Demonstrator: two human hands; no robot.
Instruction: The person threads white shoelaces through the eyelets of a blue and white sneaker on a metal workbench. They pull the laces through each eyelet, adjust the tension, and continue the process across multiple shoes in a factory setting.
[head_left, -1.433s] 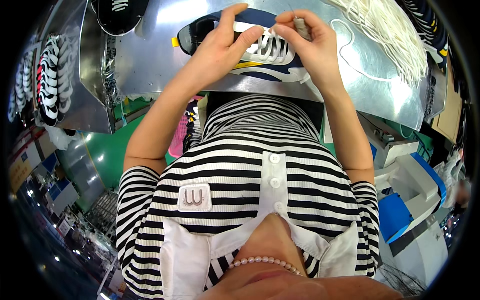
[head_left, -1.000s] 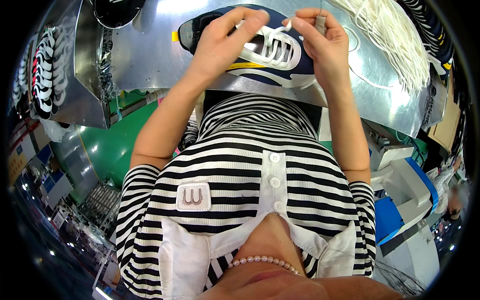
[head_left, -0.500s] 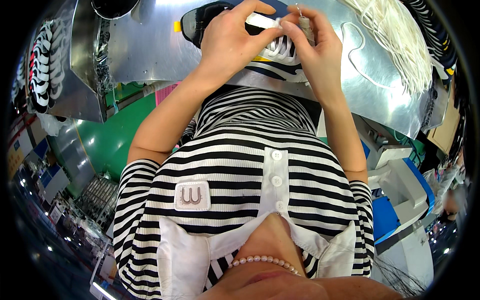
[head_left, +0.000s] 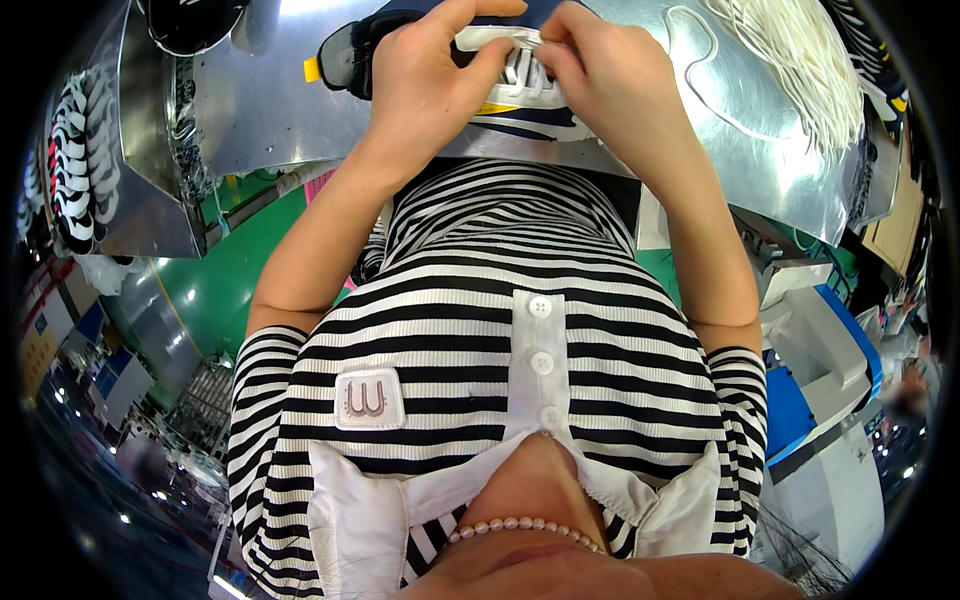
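A dark navy and black sneaker (head_left: pixel 347 62) with white laces (head_left: pixel 524 82) and a yellow heel tab lies on its side on the metal table, heel to the left. My left hand (head_left: pixel 425 90) grips its upper around the collar, thumb pressed by the lacing and index finger along the far side. From the right, my right hand (head_left: pixel 615 75) is closed, its thumb and index finger pinching white lace at the upper end of the lacing. Whatever else lies inside that palm is hidden; the hooked tool seen earlier does not show.
A bundle of loose white laces (head_left: pixel 795 70) lies on the metal table (head_left: pixel 260 110) at right, one strand curling toward me. A dark round container (head_left: pixel 195 22) stands at far left. Rows of shoes (head_left: pixel 75 160) hang beyond the left edge. A blue and white machine (head_left: pixel 810 340) stands below right.
The sneaker and both hands have shifted left and slightly up in the picture. My right hand has turned palm down over the laces, and its beige-handled hook is out of sight.
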